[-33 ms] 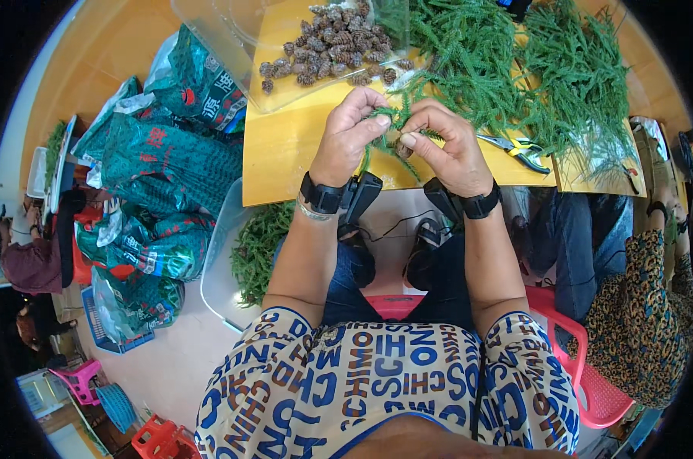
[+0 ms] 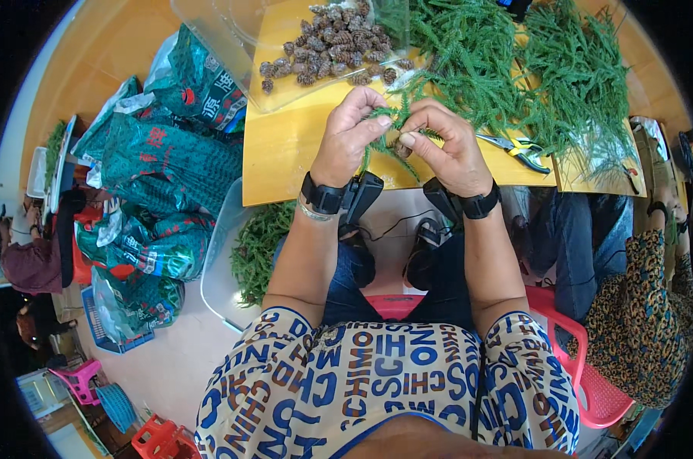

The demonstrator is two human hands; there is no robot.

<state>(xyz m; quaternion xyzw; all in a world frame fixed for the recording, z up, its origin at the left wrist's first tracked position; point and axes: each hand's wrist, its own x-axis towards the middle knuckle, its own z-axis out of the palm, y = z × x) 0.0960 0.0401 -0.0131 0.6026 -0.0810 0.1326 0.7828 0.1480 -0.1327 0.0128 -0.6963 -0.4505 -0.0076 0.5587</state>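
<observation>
My left hand (image 2: 354,126) is closed on a green artificial pine sprig (image 2: 402,107) above the table's front edge. With thumb and fingers pinched together, my right hand (image 2: 450,145) meets it from the other side. A small brown pine cone (image 2: 401,150) sits at the right fingertips, among the sprig's needles. Its stem and the exact spot of the pinch are hidden by the fingers. The two hands are close together, and the sprig's tips hang below them.
A clear plastic tray (image 2: 266,102) of brown pine cones lies ahead. Green sprigs (image 2: 469,69) are heaped at the far right, near yellow-black pliers (image 2: 522,153). Green bags (image 2: 170,161) are stacked left. A bin (image 2: 215,268) of greenery stands below. Another person (image 2: 637,306) sits at right.
</observation>
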